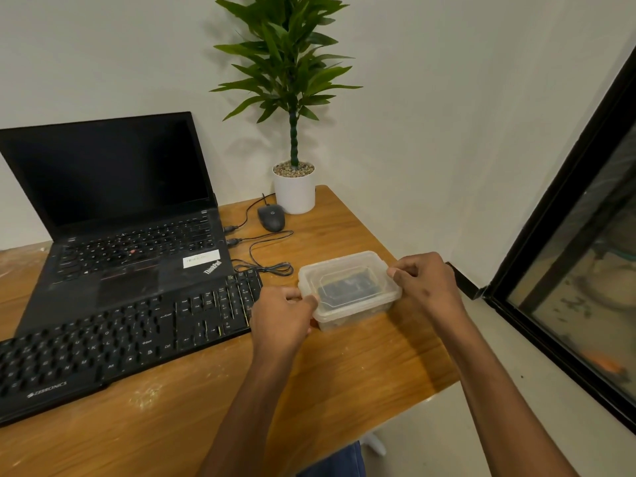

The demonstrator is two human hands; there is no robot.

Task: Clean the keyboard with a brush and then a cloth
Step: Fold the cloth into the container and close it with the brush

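Observation:
A black external keyboard [113, 342] lies along the left front of the wooden table [192, 414]. To its right stands a clear plastic box with a lid [347, 287]; something dark shows through the lid, too blurred to name. My left hand [280, 316] grips the box's left end at the rim. My right hand [425, 282] pinches the lid's right edge with curled fingers. No brush or cloth is plainly visible.
An open black laptop [120, 215] sits behind the keyboard. A wired mouse [272, 217] and coiled cable [272, 266] lie behind the box, with a potted plant [294, 187] at the back corner. The table's right edge is close to the box; a dark-framed window [568, 270] stands beyond.

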